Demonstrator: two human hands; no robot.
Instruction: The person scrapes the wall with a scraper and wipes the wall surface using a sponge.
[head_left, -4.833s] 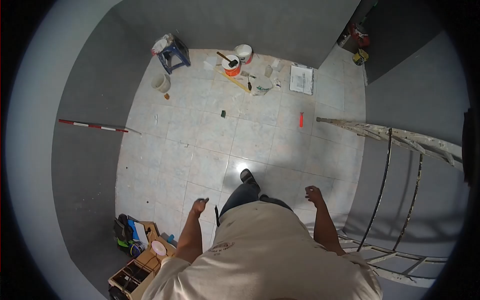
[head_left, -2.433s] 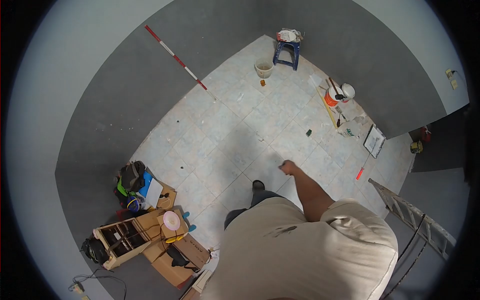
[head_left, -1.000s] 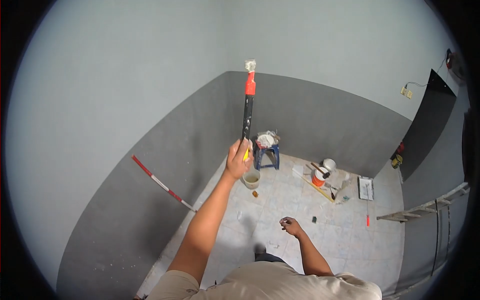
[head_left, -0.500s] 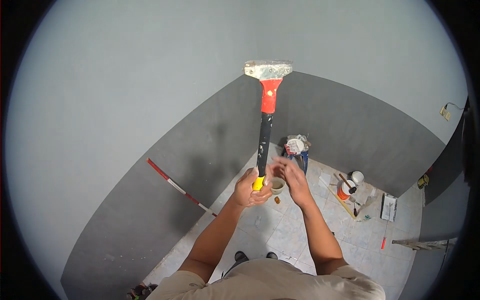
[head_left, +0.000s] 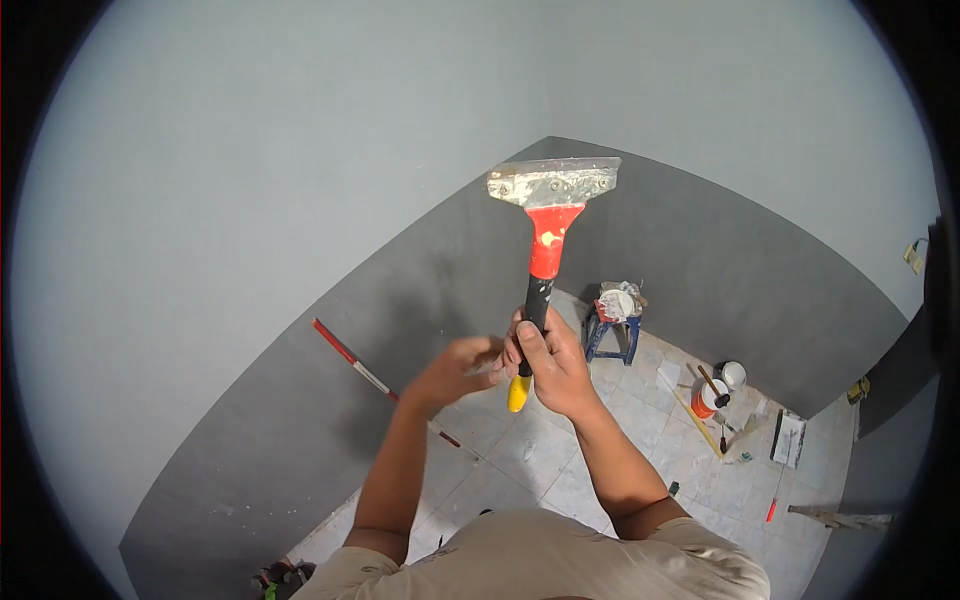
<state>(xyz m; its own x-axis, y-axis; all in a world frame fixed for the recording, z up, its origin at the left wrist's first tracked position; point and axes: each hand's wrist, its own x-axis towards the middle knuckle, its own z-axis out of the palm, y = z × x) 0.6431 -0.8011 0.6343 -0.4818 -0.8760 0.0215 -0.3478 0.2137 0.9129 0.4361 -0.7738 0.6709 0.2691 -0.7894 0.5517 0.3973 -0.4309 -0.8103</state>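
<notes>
Scraper (head_left: 549, 245) stood near upright in mid-air, wide metal blade (head_left: 554, 185) on top, slight tilt. Right hand (head_left: 562, 375) was clamped around its black handle (head_left: 537, 298), thumb across the front. Left hand (head_left: 448, 380) sat just beside, fingers loosely spread toward the handle; couldn't tell if they touched. Yellow end (head_left: 518, 394) poked out below. Floor beyond: blue stool (head_left: 629, 340), orange-and-white bucket (head_left: 704, 402) with a mallet (head_left: 711, 382) on top.
</notes>
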